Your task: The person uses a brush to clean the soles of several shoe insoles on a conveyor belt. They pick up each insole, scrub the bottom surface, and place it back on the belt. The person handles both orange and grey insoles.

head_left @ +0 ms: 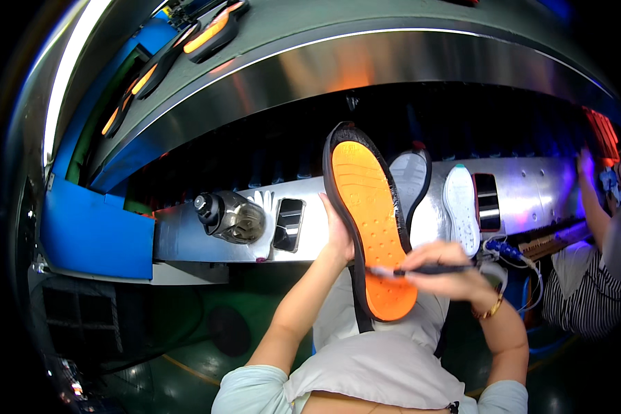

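Note:
My left hand (338, 234) grips the left edge of an orange shoe sole (370, 214) with a dark rim, held upright with its tread facing me. My right hand (443, 265) is closed on a thin dark brush or pen (421, 270) whose tip touches the lower part of the orange sole. Behind it on the metal shelf (186, 238) lie a grey sole (408, 176) and a white sole (461, 217).
A dark water bottle (229, 217) lies on the shelf at left. More orange soles (214, 29) ride the curved conveyor above. Another person (593, 276) in a striped shirt works at far right. Blue cables (507, 250) sit near my right wrist.

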The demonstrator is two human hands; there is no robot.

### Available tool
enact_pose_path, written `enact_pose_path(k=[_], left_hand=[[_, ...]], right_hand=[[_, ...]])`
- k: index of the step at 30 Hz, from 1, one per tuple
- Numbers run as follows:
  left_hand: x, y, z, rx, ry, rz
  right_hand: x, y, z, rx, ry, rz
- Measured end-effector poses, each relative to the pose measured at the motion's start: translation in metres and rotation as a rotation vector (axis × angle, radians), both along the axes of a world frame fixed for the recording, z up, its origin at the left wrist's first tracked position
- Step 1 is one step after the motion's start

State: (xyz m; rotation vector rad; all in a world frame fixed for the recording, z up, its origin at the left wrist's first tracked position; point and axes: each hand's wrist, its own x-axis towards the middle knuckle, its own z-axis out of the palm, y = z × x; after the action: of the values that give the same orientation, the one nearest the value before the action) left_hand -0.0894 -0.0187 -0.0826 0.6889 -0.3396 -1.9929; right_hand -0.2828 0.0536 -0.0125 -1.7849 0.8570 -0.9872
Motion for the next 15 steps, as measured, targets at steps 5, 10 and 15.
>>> enact_pose_path(k=[5,10,15], left_hand=[[-0.024,0.016,0.014,-0.083,0.135,-0.072],[-0.012,0.008,0.012,-0.189,0.598,-0.119],[-0.013,0.001,0.031,-0.357,0.341,0.002]], right_hand=[[-0.004,-0.061,0.020,0.035,-0.191,-0.396],[0.016,-0.045,0.014,-0.026,-0.150,-0.014],[0.001,-0.043,0.020,0.166,-0.341,-0.107]])
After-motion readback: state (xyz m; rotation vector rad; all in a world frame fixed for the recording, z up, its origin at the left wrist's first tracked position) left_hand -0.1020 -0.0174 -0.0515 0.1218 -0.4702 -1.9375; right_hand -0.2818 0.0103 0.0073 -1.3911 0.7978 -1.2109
